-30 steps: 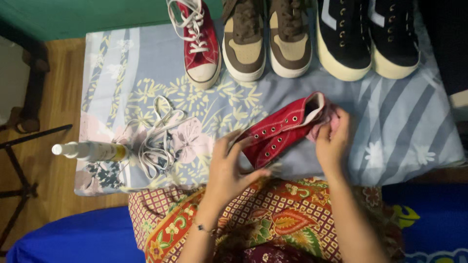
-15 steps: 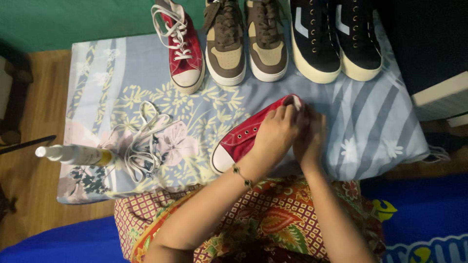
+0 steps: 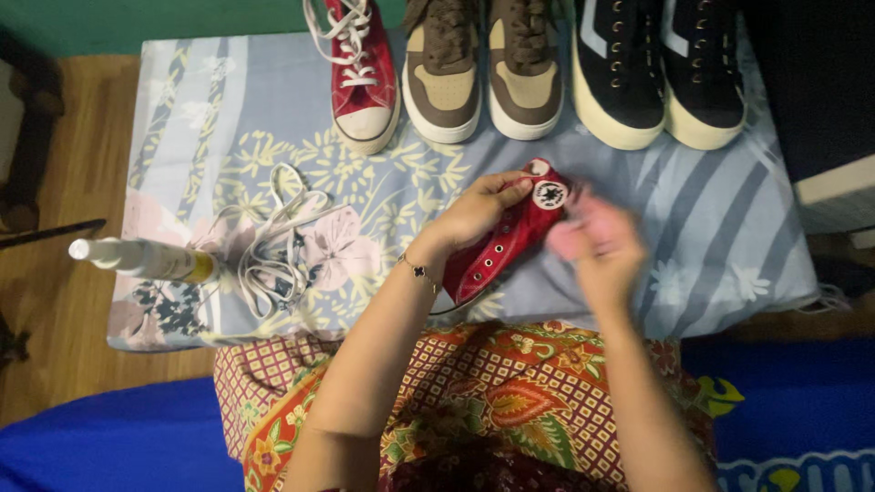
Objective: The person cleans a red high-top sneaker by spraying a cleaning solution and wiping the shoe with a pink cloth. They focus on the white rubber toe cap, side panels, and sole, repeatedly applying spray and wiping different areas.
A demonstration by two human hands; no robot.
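Left hand grips red sneaker by ankle; right hand beside it, blurred, grip unclear.

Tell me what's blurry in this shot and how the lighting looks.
Head view: the right hand and the pink cloth it holds are smeared by motion blur; the left hand gripping the red sneaker is fairly sharp, as are the loose white laces. Lighting is dim and warm, with no glare; the top right corner falls into dark shadow.
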